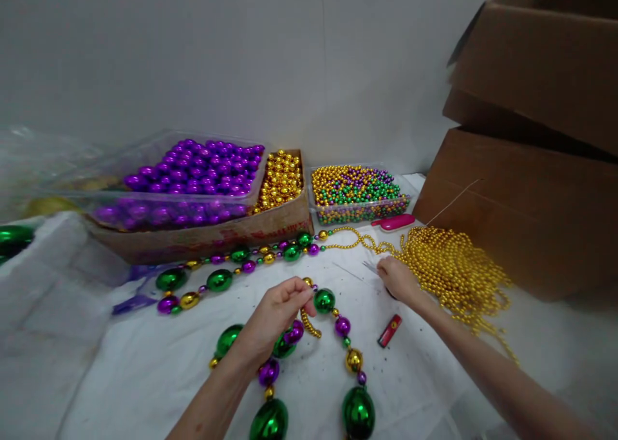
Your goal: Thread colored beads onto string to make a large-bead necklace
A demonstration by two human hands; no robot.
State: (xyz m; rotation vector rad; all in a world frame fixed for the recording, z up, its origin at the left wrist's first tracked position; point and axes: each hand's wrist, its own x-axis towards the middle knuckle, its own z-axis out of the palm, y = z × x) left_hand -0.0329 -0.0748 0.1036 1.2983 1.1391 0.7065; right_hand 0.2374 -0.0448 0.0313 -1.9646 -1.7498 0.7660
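Observation:
My left hand (277, 314) is closed in a pinch at the top of a necklace of large green, purple and gold beads (355, 363) that lies looped on the white cloth. A short strand of small gold beads (309, 324) hangs from those fingers. My right hand (398, 279) rests knuckles up at the edge of a pile of small gold bead strands (454, 273), fingers curled on the cloth over something dark I cannot make out. A red lighter (389, 330) lies just below that hand.
A second big-bead strand (232, 266) lies across the cloth. Behind stand a clear tub of purple balls (193, 170), a cardboard tray of gold balls (280, 179) and a tub of mixed small beads (355, 192). A pink tool (393, 222) lies nearby. Cardboard boxes (531, 170) fill the right.

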